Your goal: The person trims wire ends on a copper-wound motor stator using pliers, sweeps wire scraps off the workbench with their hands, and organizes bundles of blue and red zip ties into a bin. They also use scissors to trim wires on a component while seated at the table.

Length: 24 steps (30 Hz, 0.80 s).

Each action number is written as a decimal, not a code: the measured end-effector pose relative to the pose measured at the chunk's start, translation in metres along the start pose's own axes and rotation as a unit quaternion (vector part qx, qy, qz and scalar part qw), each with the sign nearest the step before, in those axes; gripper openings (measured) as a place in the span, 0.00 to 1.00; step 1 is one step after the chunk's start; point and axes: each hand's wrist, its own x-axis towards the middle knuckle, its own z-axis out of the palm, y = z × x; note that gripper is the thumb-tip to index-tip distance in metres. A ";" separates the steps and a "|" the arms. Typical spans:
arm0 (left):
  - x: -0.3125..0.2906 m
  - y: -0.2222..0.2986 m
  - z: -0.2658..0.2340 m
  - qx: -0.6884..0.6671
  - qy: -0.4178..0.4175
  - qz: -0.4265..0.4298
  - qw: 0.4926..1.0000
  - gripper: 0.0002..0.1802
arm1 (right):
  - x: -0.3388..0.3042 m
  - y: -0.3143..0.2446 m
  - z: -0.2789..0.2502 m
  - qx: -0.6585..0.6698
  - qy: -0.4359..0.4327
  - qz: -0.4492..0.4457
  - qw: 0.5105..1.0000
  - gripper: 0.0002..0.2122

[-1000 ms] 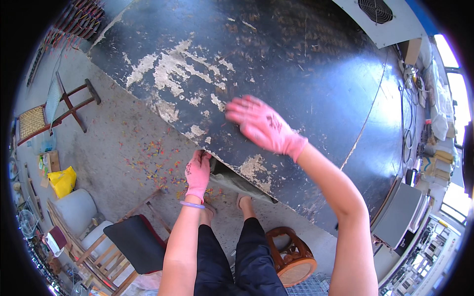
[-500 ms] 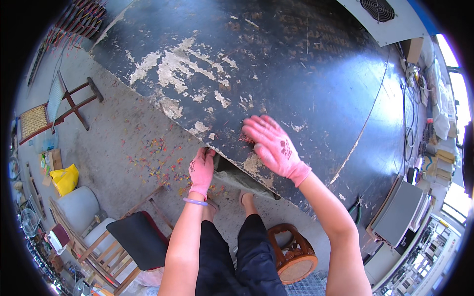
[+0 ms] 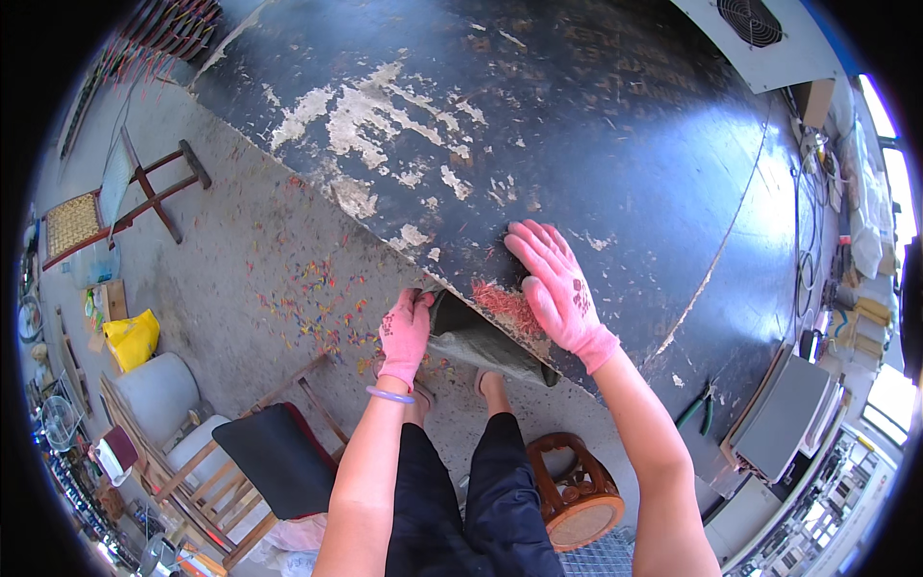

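My left hand [image 3: 405, 330], in a pink glove, is closed on the rim of a dark grey-green sack [image 3: 490, 348] just below the table's near edge. The sack hangs there with its mouth facing up, and what is inside it cannot be made out. My right hand [image 3: 560, 291], gloved in pink too, lies with fingers stretched out on the worn black tabletop [image 3: 615, 183]. Beside its thumb and palm, close to the edge, sits a small heap of thin red scraps [image 3: 505, 306].
Green-handled pliers [image 3: 700, 412] lie at the tabletop's right. A wooden stool [image 3: 575, 500] stands by my legs, with a dark-padded chair [image 3: 279, 462] at left. Colourful scraps [image 3: 322, 298] litter the floor. A folding stool [image 3: 125, 207] and a yellow bag [image 3: 133, 338] are farther left.
My right hand has slid slightly to the right, and the red heap, mostly covered before, now shows beside it. More of the sack's mouth is visible. My left hand keeps its hold.
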 end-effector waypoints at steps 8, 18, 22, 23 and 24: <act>0.000 -0.008 0.000 -0.016 -0.002 0.008 1.000 0.13 | -0.023 -0.029 0.020 0.035 -0.120 -0.070 0.990 0.24; -0.003 -0.001 -0.003 0.005 0.000 0.003 1.000 0.13 | 0.022 -0.008 0.004 0.026 -0.090 -0.111 0.989 0.23; -0.003 0.005 -0.004 -0.003 0.001 0.008 1.000 0.14 | 0.068 -0.003 0.012 -0.052 -0.077 -0.154 0.984 0.26; -0.002 0.005 -0.005 -0.004 -0.002 0.004 1.000 0.14 | 0.078 -0.003 0.014 -0.064 -0.072 -0.167 0.981 0.26; -0.002 0.005 -0.005 -0.005 -0.005 0.001 1.000 0.14 | 0.087 -0.001 0.017 -0.061 -0.065 -0.179 0.980 0.26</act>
